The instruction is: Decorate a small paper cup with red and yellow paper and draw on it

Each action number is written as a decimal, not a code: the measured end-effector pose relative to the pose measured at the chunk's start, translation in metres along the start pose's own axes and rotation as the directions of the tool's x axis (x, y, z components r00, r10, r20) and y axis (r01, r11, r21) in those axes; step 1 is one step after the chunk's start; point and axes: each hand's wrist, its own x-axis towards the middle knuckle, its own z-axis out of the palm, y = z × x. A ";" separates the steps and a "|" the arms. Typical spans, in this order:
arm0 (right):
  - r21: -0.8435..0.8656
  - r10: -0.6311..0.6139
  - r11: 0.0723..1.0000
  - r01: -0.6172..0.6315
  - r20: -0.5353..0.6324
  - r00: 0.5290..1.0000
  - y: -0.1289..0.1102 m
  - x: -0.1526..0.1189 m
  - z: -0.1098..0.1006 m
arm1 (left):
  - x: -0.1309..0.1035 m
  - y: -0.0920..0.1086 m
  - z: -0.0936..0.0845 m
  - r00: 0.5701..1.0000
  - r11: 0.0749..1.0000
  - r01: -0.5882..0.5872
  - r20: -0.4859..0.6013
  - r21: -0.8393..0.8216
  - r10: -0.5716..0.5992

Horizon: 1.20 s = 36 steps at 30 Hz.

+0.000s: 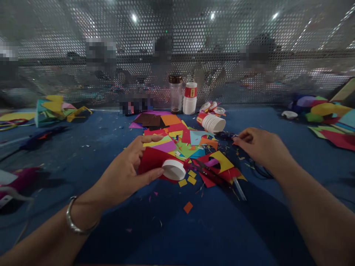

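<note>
My left hand (pixel 129 171), with a silver bangle at its wrist, holds a paper cup (pixel 174 170) on its side, red around the wall and white at the round end facing me. The thumb presses near the white rim while the index finger reaches over the top. To the right, my right hand (pixel 257 147) is closed, thumb and fingers pinched together low over the table; what sits in the pinch is too small to make out. Between the hands lie black scissors (pixel 212 173), a clear stick (pixel 239 189) and coloured paper sheets (pixel 191 148).
A stack of paper cups (pixel 189 103) and a clear bottle (pixel 175 96) stand by the perforated metal panel (pixel 177 33). Another cup stack (pixel 212 123) lies sideways. Glue guns (pixel 41 137) and cables are at left; paper crafts (pixel 330 111) at right. Scraps dot the blue table (pixel 177 240).
</note>
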 end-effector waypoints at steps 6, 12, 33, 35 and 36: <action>-0.179 0.086 0.980 -0.084 0.005 0.996 0.010 0.007 0.008 | -0.002 0.001 0.001 1.000 1.000 0.007 -0.010 -0.030 -0.007; -0.224 0.137 0.966 -0.126 0.034 0.990 0.005 0.005 0.013 | -0.005 0.002 0.004 1.000 0.999 0.012 -0.022 -0.030 -0.013; 0.138 0.058 0.990 -0.035 -0.164 0.985 -0.016 -0.010 -0.017 | -0.003 -0.004 0.003 0.999 0.999 0.010 -0.030 -0.043 -0.011; 0.239 -0.041 0.967 0.092 -0.206 0.978 -0.017 -0.015 -0.013 | -0.002 -0.005 0.003 0.999 0.999 0.021 -0.024 -0.038 -0.022; 0.271 -0.092 0.950 0.155 -0.231 0.969 -0.017 -0.018 -0.012 | -0.002 -0.005 0.003 0.999 0.999 0.029 -0.017 -0.043 -0.030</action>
